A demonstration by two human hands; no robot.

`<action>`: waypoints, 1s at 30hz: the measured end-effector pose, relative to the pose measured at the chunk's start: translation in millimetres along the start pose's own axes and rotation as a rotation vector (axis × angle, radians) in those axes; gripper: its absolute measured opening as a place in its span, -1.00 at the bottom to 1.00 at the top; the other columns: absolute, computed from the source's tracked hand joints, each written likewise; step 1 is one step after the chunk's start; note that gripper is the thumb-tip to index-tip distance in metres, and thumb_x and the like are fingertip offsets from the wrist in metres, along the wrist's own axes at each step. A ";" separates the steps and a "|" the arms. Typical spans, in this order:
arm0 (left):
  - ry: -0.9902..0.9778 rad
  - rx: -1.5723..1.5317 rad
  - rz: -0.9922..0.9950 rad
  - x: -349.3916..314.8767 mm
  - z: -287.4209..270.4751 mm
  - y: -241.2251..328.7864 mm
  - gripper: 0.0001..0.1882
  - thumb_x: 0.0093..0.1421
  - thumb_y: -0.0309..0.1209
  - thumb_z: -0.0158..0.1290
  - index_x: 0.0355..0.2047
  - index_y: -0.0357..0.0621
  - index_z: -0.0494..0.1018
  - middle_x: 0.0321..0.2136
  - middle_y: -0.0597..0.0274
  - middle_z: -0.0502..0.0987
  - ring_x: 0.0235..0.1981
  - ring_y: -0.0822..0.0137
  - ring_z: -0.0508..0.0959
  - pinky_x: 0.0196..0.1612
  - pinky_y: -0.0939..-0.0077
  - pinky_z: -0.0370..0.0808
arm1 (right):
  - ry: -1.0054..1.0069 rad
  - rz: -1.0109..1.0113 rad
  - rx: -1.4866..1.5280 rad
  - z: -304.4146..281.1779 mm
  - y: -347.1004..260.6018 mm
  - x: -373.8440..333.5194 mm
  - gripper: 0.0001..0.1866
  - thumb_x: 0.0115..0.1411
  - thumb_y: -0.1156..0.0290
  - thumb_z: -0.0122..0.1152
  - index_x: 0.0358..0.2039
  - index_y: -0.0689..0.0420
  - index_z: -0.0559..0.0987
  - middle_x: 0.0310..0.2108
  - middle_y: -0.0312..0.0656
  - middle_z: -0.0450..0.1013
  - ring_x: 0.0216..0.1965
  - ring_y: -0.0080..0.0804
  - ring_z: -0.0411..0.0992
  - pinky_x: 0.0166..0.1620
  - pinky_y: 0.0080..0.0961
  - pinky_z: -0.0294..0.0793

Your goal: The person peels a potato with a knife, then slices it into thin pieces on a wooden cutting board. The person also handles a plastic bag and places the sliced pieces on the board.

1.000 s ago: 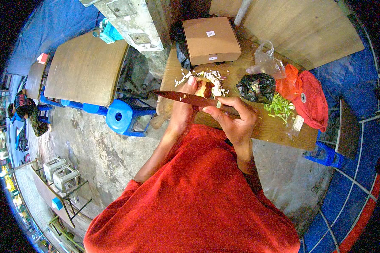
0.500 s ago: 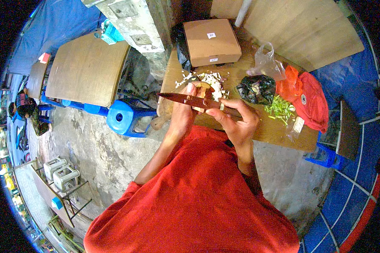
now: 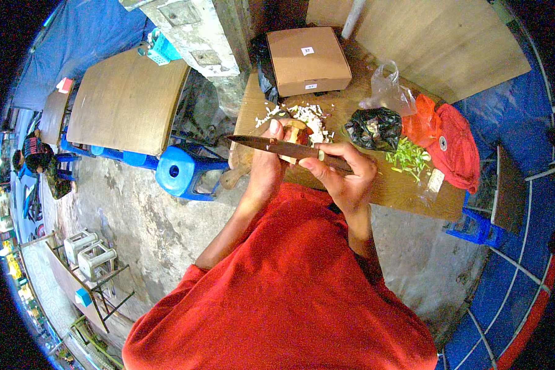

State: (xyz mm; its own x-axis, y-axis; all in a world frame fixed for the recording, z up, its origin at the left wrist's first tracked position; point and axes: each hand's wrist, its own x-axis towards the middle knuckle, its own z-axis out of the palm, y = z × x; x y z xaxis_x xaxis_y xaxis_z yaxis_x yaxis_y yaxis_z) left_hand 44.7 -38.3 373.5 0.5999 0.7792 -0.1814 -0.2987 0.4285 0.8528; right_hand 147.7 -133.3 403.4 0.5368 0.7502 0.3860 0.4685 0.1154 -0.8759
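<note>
My right hand (image 3: pixel 346 174) grips the handle of a dark-bladed knife (image 3: pixel 270 145), its tip pointing left across my left hand (image 3: pixel 269 163). Between the closed fingers of that left hand is a yellowish-brown piece of food (image 3: pixel 298 127), just beyond the blade; its exact kind does not show. Small pale bits cling to the blade. White chopped pieces (image 3: pixel 314 116) lie scattered behind my hands. A wooden board (image 3: pixel 231 178) shows only partly, its handle left of my left wrist.
On the wooden table (image 3: pixel 407 200) stand a cardboard box (image 3: pixel 308 60), a black plastic bag (image 3: pixel 374 129), a clear bag (image 3: pixel 388 92), chopped green pieces (image 3: pixel 408 159) and a red bag (image 3: pixel 456 148). A blue stool (image 3: pixel 176 172) and another table (image 3: pixel 126 102) are to the left.
The knife and my right hand have shifted slightly left. The blade's flat now looks greyer as its angle turns a little. My left hand keeps hold of the yellowish-brown piece.
</note>
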 end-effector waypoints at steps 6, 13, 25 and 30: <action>0.003 0.027 0.069 -2.4 -2.3 2.1 -0.49 0.32 0.01 -0.30 -0.31 -0.18 0.44 -0.54 0.41 0.39 -0.58 0.57 0.31 -0.53 0.64 0.22 | -0.016 -0.015 -0.016 0.2 -3.5 -0.2 -0.70 -0.12 0.34 0.47 -0.42 0.21 0.56 -0.51 -0.25 0.52 -0.49 -0.59 0.42 -0.40 -0.62 0.40; 0.048 -0.041 0.059 -11.8 -7.6 11.2 -0.42 0.31 0.05 -0.35 -0.27 -0.24 0.44 -0.55 0.37 0.41 -0.58 0.55 0.33 -0.53 0.67 0.21 | 0.192 0.110 -0.003 -19.2 7.5 3.8 -0.73 -0.09 0.35 0.45 -0.41 0.17 0.57 -0.51 -0.26 0.53 -0.51 -0.60 0.44 -0.40 -0.64 0.41; 0.021 0.084 0.048 -2.6 -12.5 -0.4 -0.50 0.33 -0.02 -0.29 -0.27 -0.21 0.45 -0.50 0.38 0.42 -0.48 0.56 0.36 -0.44 0.65 0.29 | -0.026 -0.029 0.031 2.6 -9.0 0.5 -0.71 -0.12 0.30 0.47 -0.43 0.16 0.57 -0.55 -0.26 0.52 -0.54 -0.59 0.44 -0.46 -0.61 0.41; 0.031 0.064 0.121 -4.3 -15.2 -0.7 -0.49 0.34 -0.04 -0.31 -0.27 -0.23 0.45 -0.46 0.34 0.45 -0.48 0.53 0.39 -0.41 0.65 0.32 | -0.057 0.074 -0.030 -3.3 -8.8 -1.6 -0.71 -0.12 0.34 0.47 -0.43 0.19 0.56 -0.51 -0.27 0.52 -0.49 -0.60 0.41 -0.39 -0.64 0.40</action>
State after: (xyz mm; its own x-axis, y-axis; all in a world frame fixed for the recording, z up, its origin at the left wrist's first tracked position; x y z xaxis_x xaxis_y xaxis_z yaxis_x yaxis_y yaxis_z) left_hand 31.0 -35.0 366.3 0.5390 0.8376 -0.0890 -0.3193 0.3009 0.8986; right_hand 145.1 -137.6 411.4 0.5302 0.7919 0.3031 0.4504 0.0399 -0.8919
